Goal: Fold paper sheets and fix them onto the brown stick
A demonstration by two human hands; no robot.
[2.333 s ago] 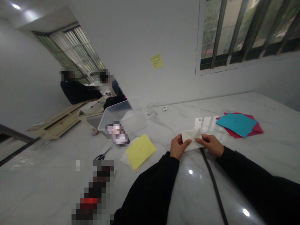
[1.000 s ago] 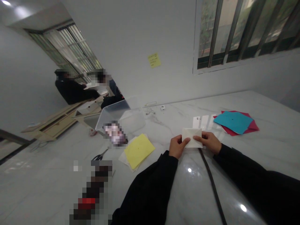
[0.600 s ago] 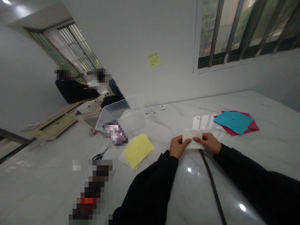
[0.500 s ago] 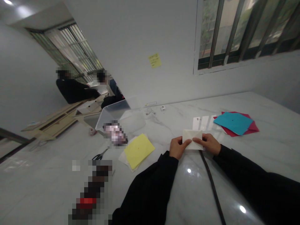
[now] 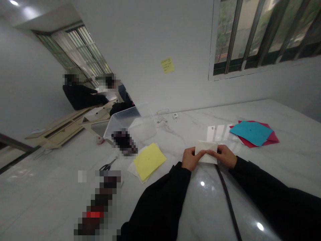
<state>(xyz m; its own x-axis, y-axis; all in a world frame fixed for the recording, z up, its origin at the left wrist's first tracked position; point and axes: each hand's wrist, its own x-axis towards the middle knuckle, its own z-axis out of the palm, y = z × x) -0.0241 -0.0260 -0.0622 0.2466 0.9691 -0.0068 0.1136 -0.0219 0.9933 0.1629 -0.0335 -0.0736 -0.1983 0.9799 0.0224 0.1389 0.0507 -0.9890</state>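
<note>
A folded white paper (image 5: 207, 150) lies between my hands, just above the marble table top (image 5: 170, 214). My left hand (image 5: 192, 159) pinches its left side, and my right hand (image 5: 223, 155) holds its right side, with the fingertips of both meeting over its lower edge. A long black cord or strap (image 5: 227, 201) runs from under the paper toward me. A yellow paper sheet (image 5: 149, 161) on white sheets lies left of my left hand. A teal sheet (image 5: 251, 133) on a red sheet (image 5: 272, 138) lies beyond my right hand.
Black-handled scissors (image 5: 108, 165), a clear plastic box (image 5: 131, 122) and a pixelated object (image 5: 124, 142) stand left on the table. A pixelated bottle (image 5: 96, 204) stands near the front. Two seated people (image 5: 81, 95) are far off at left, beyond the table.
The folded paper has turned from tilted to nearly level. My hands have drawn closer together, and their fingers now meet over the paper.
</note>
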